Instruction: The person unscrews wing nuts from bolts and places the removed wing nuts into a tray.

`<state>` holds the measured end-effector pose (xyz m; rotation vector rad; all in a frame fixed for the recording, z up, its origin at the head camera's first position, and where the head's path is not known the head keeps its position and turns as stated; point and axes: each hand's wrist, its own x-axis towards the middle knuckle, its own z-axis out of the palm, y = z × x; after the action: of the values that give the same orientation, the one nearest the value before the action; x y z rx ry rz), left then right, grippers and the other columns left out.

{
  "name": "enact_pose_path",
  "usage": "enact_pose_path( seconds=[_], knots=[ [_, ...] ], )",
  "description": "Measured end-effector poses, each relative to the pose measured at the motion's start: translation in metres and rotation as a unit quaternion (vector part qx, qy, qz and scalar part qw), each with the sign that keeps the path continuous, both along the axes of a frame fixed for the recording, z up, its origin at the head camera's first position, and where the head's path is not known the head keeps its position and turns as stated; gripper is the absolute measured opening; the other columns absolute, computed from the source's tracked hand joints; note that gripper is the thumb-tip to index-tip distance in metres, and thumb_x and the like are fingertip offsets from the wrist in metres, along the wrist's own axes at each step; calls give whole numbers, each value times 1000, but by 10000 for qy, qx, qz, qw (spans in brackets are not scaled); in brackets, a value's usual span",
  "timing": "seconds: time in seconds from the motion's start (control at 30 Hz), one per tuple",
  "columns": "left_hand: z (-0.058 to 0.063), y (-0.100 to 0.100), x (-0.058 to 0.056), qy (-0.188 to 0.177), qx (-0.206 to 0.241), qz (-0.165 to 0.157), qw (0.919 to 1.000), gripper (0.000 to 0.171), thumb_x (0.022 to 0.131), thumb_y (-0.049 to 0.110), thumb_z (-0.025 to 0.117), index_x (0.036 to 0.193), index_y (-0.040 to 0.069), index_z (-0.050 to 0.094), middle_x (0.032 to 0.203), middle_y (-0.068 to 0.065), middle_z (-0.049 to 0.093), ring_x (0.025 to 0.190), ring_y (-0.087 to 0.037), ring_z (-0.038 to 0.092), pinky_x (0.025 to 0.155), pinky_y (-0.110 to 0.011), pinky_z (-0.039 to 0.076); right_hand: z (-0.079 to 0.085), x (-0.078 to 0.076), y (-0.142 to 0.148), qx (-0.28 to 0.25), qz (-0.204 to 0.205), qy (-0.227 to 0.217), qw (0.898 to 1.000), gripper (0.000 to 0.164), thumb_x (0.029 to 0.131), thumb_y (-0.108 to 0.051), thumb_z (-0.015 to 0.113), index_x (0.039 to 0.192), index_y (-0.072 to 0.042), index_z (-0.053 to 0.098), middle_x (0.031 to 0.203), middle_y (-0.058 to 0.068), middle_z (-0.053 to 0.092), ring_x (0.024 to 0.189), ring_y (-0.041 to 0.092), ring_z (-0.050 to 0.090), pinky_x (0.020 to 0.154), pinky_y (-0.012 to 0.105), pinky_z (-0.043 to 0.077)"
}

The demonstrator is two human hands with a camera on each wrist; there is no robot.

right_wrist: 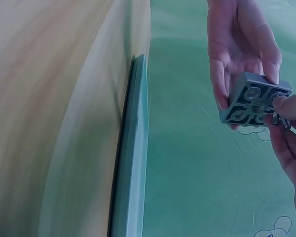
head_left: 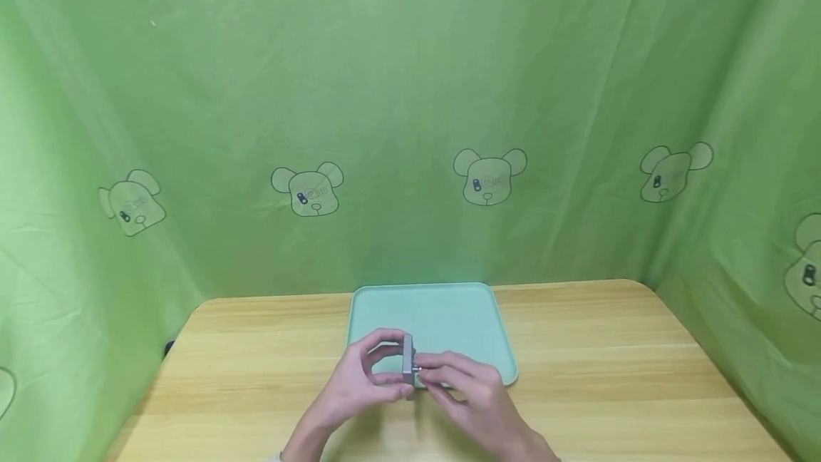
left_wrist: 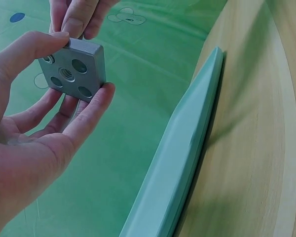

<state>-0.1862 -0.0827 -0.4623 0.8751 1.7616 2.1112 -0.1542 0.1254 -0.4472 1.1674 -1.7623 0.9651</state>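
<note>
My left hand (head_left: 358, 385) grips a square grey metal plate (left_wrist: 75, 84) by its edges, thumb on one side and fingers on the opposite one. In the left wrist view the plate shows a threaded centre hole and round holes at its corners. Its other face, seen in the right wrist view, has a recessed curved pattern. My right hand (head_left: 477, 394) pinches a small metal screw (right_wrist: 286, 123) between thumb and fingers, right at a corner of that patterned face. The fingers hide part of the screw.
Both hands are above the near edge of a mint-green tray (head_left: 442, 312) with a low raised rim. It lies on a wooden table (head_left: 596, 348). A green curtain (head_left: 398, 91) with printed bear heads hangs behind and at both sides.
</note>
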Motion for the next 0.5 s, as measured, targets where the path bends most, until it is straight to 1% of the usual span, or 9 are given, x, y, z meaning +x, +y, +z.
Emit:
enact_pose_path(
  seconds=[0.13,0.2,0.27,0.33,0.4,0.47,0.5],
  knots=[
    [0,0,0,-70,34,-15,10000,64,72,-6,76,129,-1,47,130,-19,46,124,-39,45,93,-48,52,2,1,-1,30,-50,-121,9999,9,80,-1,72,89,-2,68,97,12,69,84,23,69,79,21,57],
    [0,0,0,-93,60,-25,9999,64,72,-6,75,129,-2,47,130,-20,45,124,-40,44,93,-48,52,7,4,-2,18,-46,-263,9996,11,80,-2,73,90,-4,69,98,10,69,85,22,69,80,21,57],
    [0,0,0,-105,77,-26,9999,64,71,-7,75,128,-3,46,130,-20,45,124,-41,43,94,-48,52,14,7,-4,-43,6,-448,9990,17,77,0,75,91,-5,69,99,9,68,86,22,68,81,23,57],
    [0,0,0,-128,87,-18,9999,64,71,-7,75,128,-3,46,129,-20,46,125,-42,42,94,-47,52,21,11,-4,-114,81,-675,9976,25,72,4,77,94,-5,69,100,8,68,88,23,67,82,25,57],
    [0,0,0,-37,120,5,9999,64,71,-7,75,128,-4,46,128,-20,46,124,-44,41,93,-46,52,26,14,-4,-214,129,-926,9954,34,68,7,78,98,-7,69,102,6,68,89,23,67,82,25,57],
    [0,0,0,86,134,37,9999,64,71,-7,75,127,-4,46,128,-21,46,123,-46,41,92,-47,53,27,15,-3,-327,118,-1271,9913,38,69,8,77,102,-8,68,103,5,68,89,23,66,78,26,58],
    [0,0,0,125,117,59,9998,63,71,-7,75,127,-3,46,127,-21,47,123,-45,42,92,-46,53,26,15,-2,-394,93,-1539,9873,37,71,7,77,104,-9,68,102,3,68,89,23,66,76,27,59]
  ],
)
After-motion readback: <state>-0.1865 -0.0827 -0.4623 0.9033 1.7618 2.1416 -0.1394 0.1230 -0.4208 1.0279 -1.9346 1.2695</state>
